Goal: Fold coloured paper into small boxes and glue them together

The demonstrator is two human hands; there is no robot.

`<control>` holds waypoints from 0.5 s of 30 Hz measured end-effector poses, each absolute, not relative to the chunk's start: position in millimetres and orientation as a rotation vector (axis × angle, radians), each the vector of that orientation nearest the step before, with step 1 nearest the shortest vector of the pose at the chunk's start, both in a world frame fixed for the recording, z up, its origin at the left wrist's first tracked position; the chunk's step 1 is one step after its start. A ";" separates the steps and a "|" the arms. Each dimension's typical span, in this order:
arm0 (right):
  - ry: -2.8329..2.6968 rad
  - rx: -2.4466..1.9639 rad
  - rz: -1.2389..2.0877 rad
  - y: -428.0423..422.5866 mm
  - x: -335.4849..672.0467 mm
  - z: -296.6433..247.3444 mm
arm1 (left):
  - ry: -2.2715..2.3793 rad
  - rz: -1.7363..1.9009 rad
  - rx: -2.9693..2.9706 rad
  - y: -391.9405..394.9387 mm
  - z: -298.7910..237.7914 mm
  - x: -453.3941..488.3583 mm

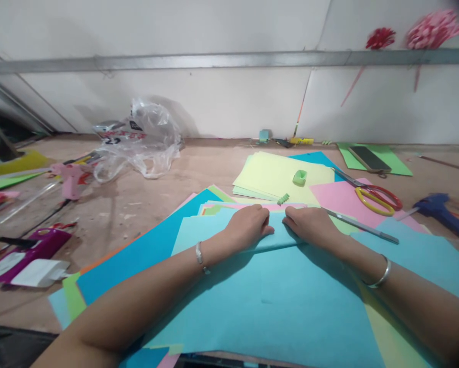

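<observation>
A large sheet of light blue paper (267,296) lies in front of me, with a narrow strip along its far edge folded over. My left hand (250,225) is closed on that folded strip, fingers curled and thumb pointing right. A short gap away, my right hand (309,225) presses the same strip with its fingers bent and held together. The fingertips of both hands are partly hidden. Beyond them are a small green coiled paper piece (283,199) and a green folded paper piece (300,178). A grey pen (367,227) lies beside my right hand.
Colored sheets, including pale yellow paper (279,171), spread beneath and around. On the right are scissors (375,197), a blue glue gun (443,212) and a phone (369,159). On the left are a pink glue gun (69,180), a purple power strip (47,245) and a plastic bag (145,138).
</observation>
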State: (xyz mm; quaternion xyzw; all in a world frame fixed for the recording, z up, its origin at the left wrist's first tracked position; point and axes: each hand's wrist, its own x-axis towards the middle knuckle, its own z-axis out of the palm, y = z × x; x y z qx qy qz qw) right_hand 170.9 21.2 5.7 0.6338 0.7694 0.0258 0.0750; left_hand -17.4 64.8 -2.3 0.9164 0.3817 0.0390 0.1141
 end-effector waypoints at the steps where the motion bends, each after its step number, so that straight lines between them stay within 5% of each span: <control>1: 2.306 1.901 0.073 21.1 171.0 6.1 | 1.093 0.109 2.691 65.0 -1.6 -18.7; 15: 2.273 1.887 0.044 21.1 169.6 9.9 | 0.992 -0.073 2.679 61.2 14.9 -21.7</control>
